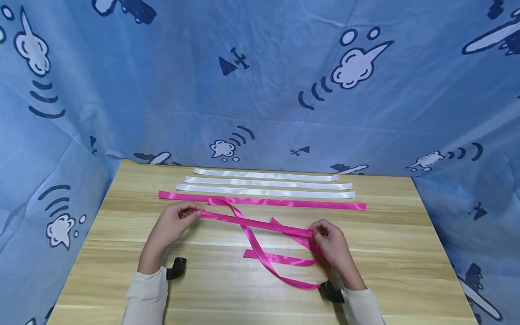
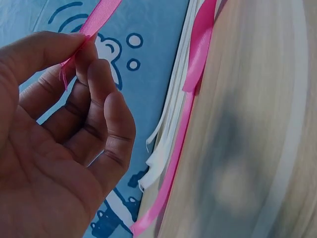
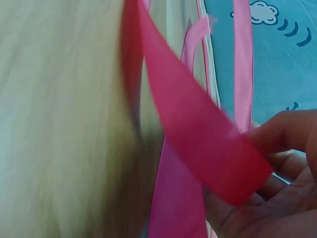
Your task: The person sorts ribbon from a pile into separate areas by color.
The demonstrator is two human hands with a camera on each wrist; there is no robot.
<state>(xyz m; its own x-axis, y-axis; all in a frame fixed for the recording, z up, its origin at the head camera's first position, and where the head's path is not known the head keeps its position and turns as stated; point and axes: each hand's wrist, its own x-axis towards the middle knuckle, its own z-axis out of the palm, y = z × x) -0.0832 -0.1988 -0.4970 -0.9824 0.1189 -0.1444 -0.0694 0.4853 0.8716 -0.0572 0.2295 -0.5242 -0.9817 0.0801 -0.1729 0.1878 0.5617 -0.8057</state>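
Note:
A bright pink satin ribbon [image 1: 256,223] is stretched between my two hands above the table. My left hand [image 1: 174,225] pinches its left end between thumb and forefinger; in the left wrist view the frayed tip of the ribbon [image 2: 101,19] pokes out below the thumb. The right hand [image 1: 332,243] pinches the same strip with thumb and fingers. Close up in the right wrist view, a blurred pink length [image 3: 198,124] crosses in front of that hand. Loose pink ribbon [image 1: 260,253] curves over the table below and between the hands.
One pink ribbon [image 1: 325,204] lies straight across the wooden table [image 1: 101,253]. Behind it, three white ribbons [image 1: 264,190] lie roughly parallel. A blue printed cloth [image 1: 268,90] hangs at the back and sides. Black wrist devices [image 1: 176,268] are worn at both cuffs.

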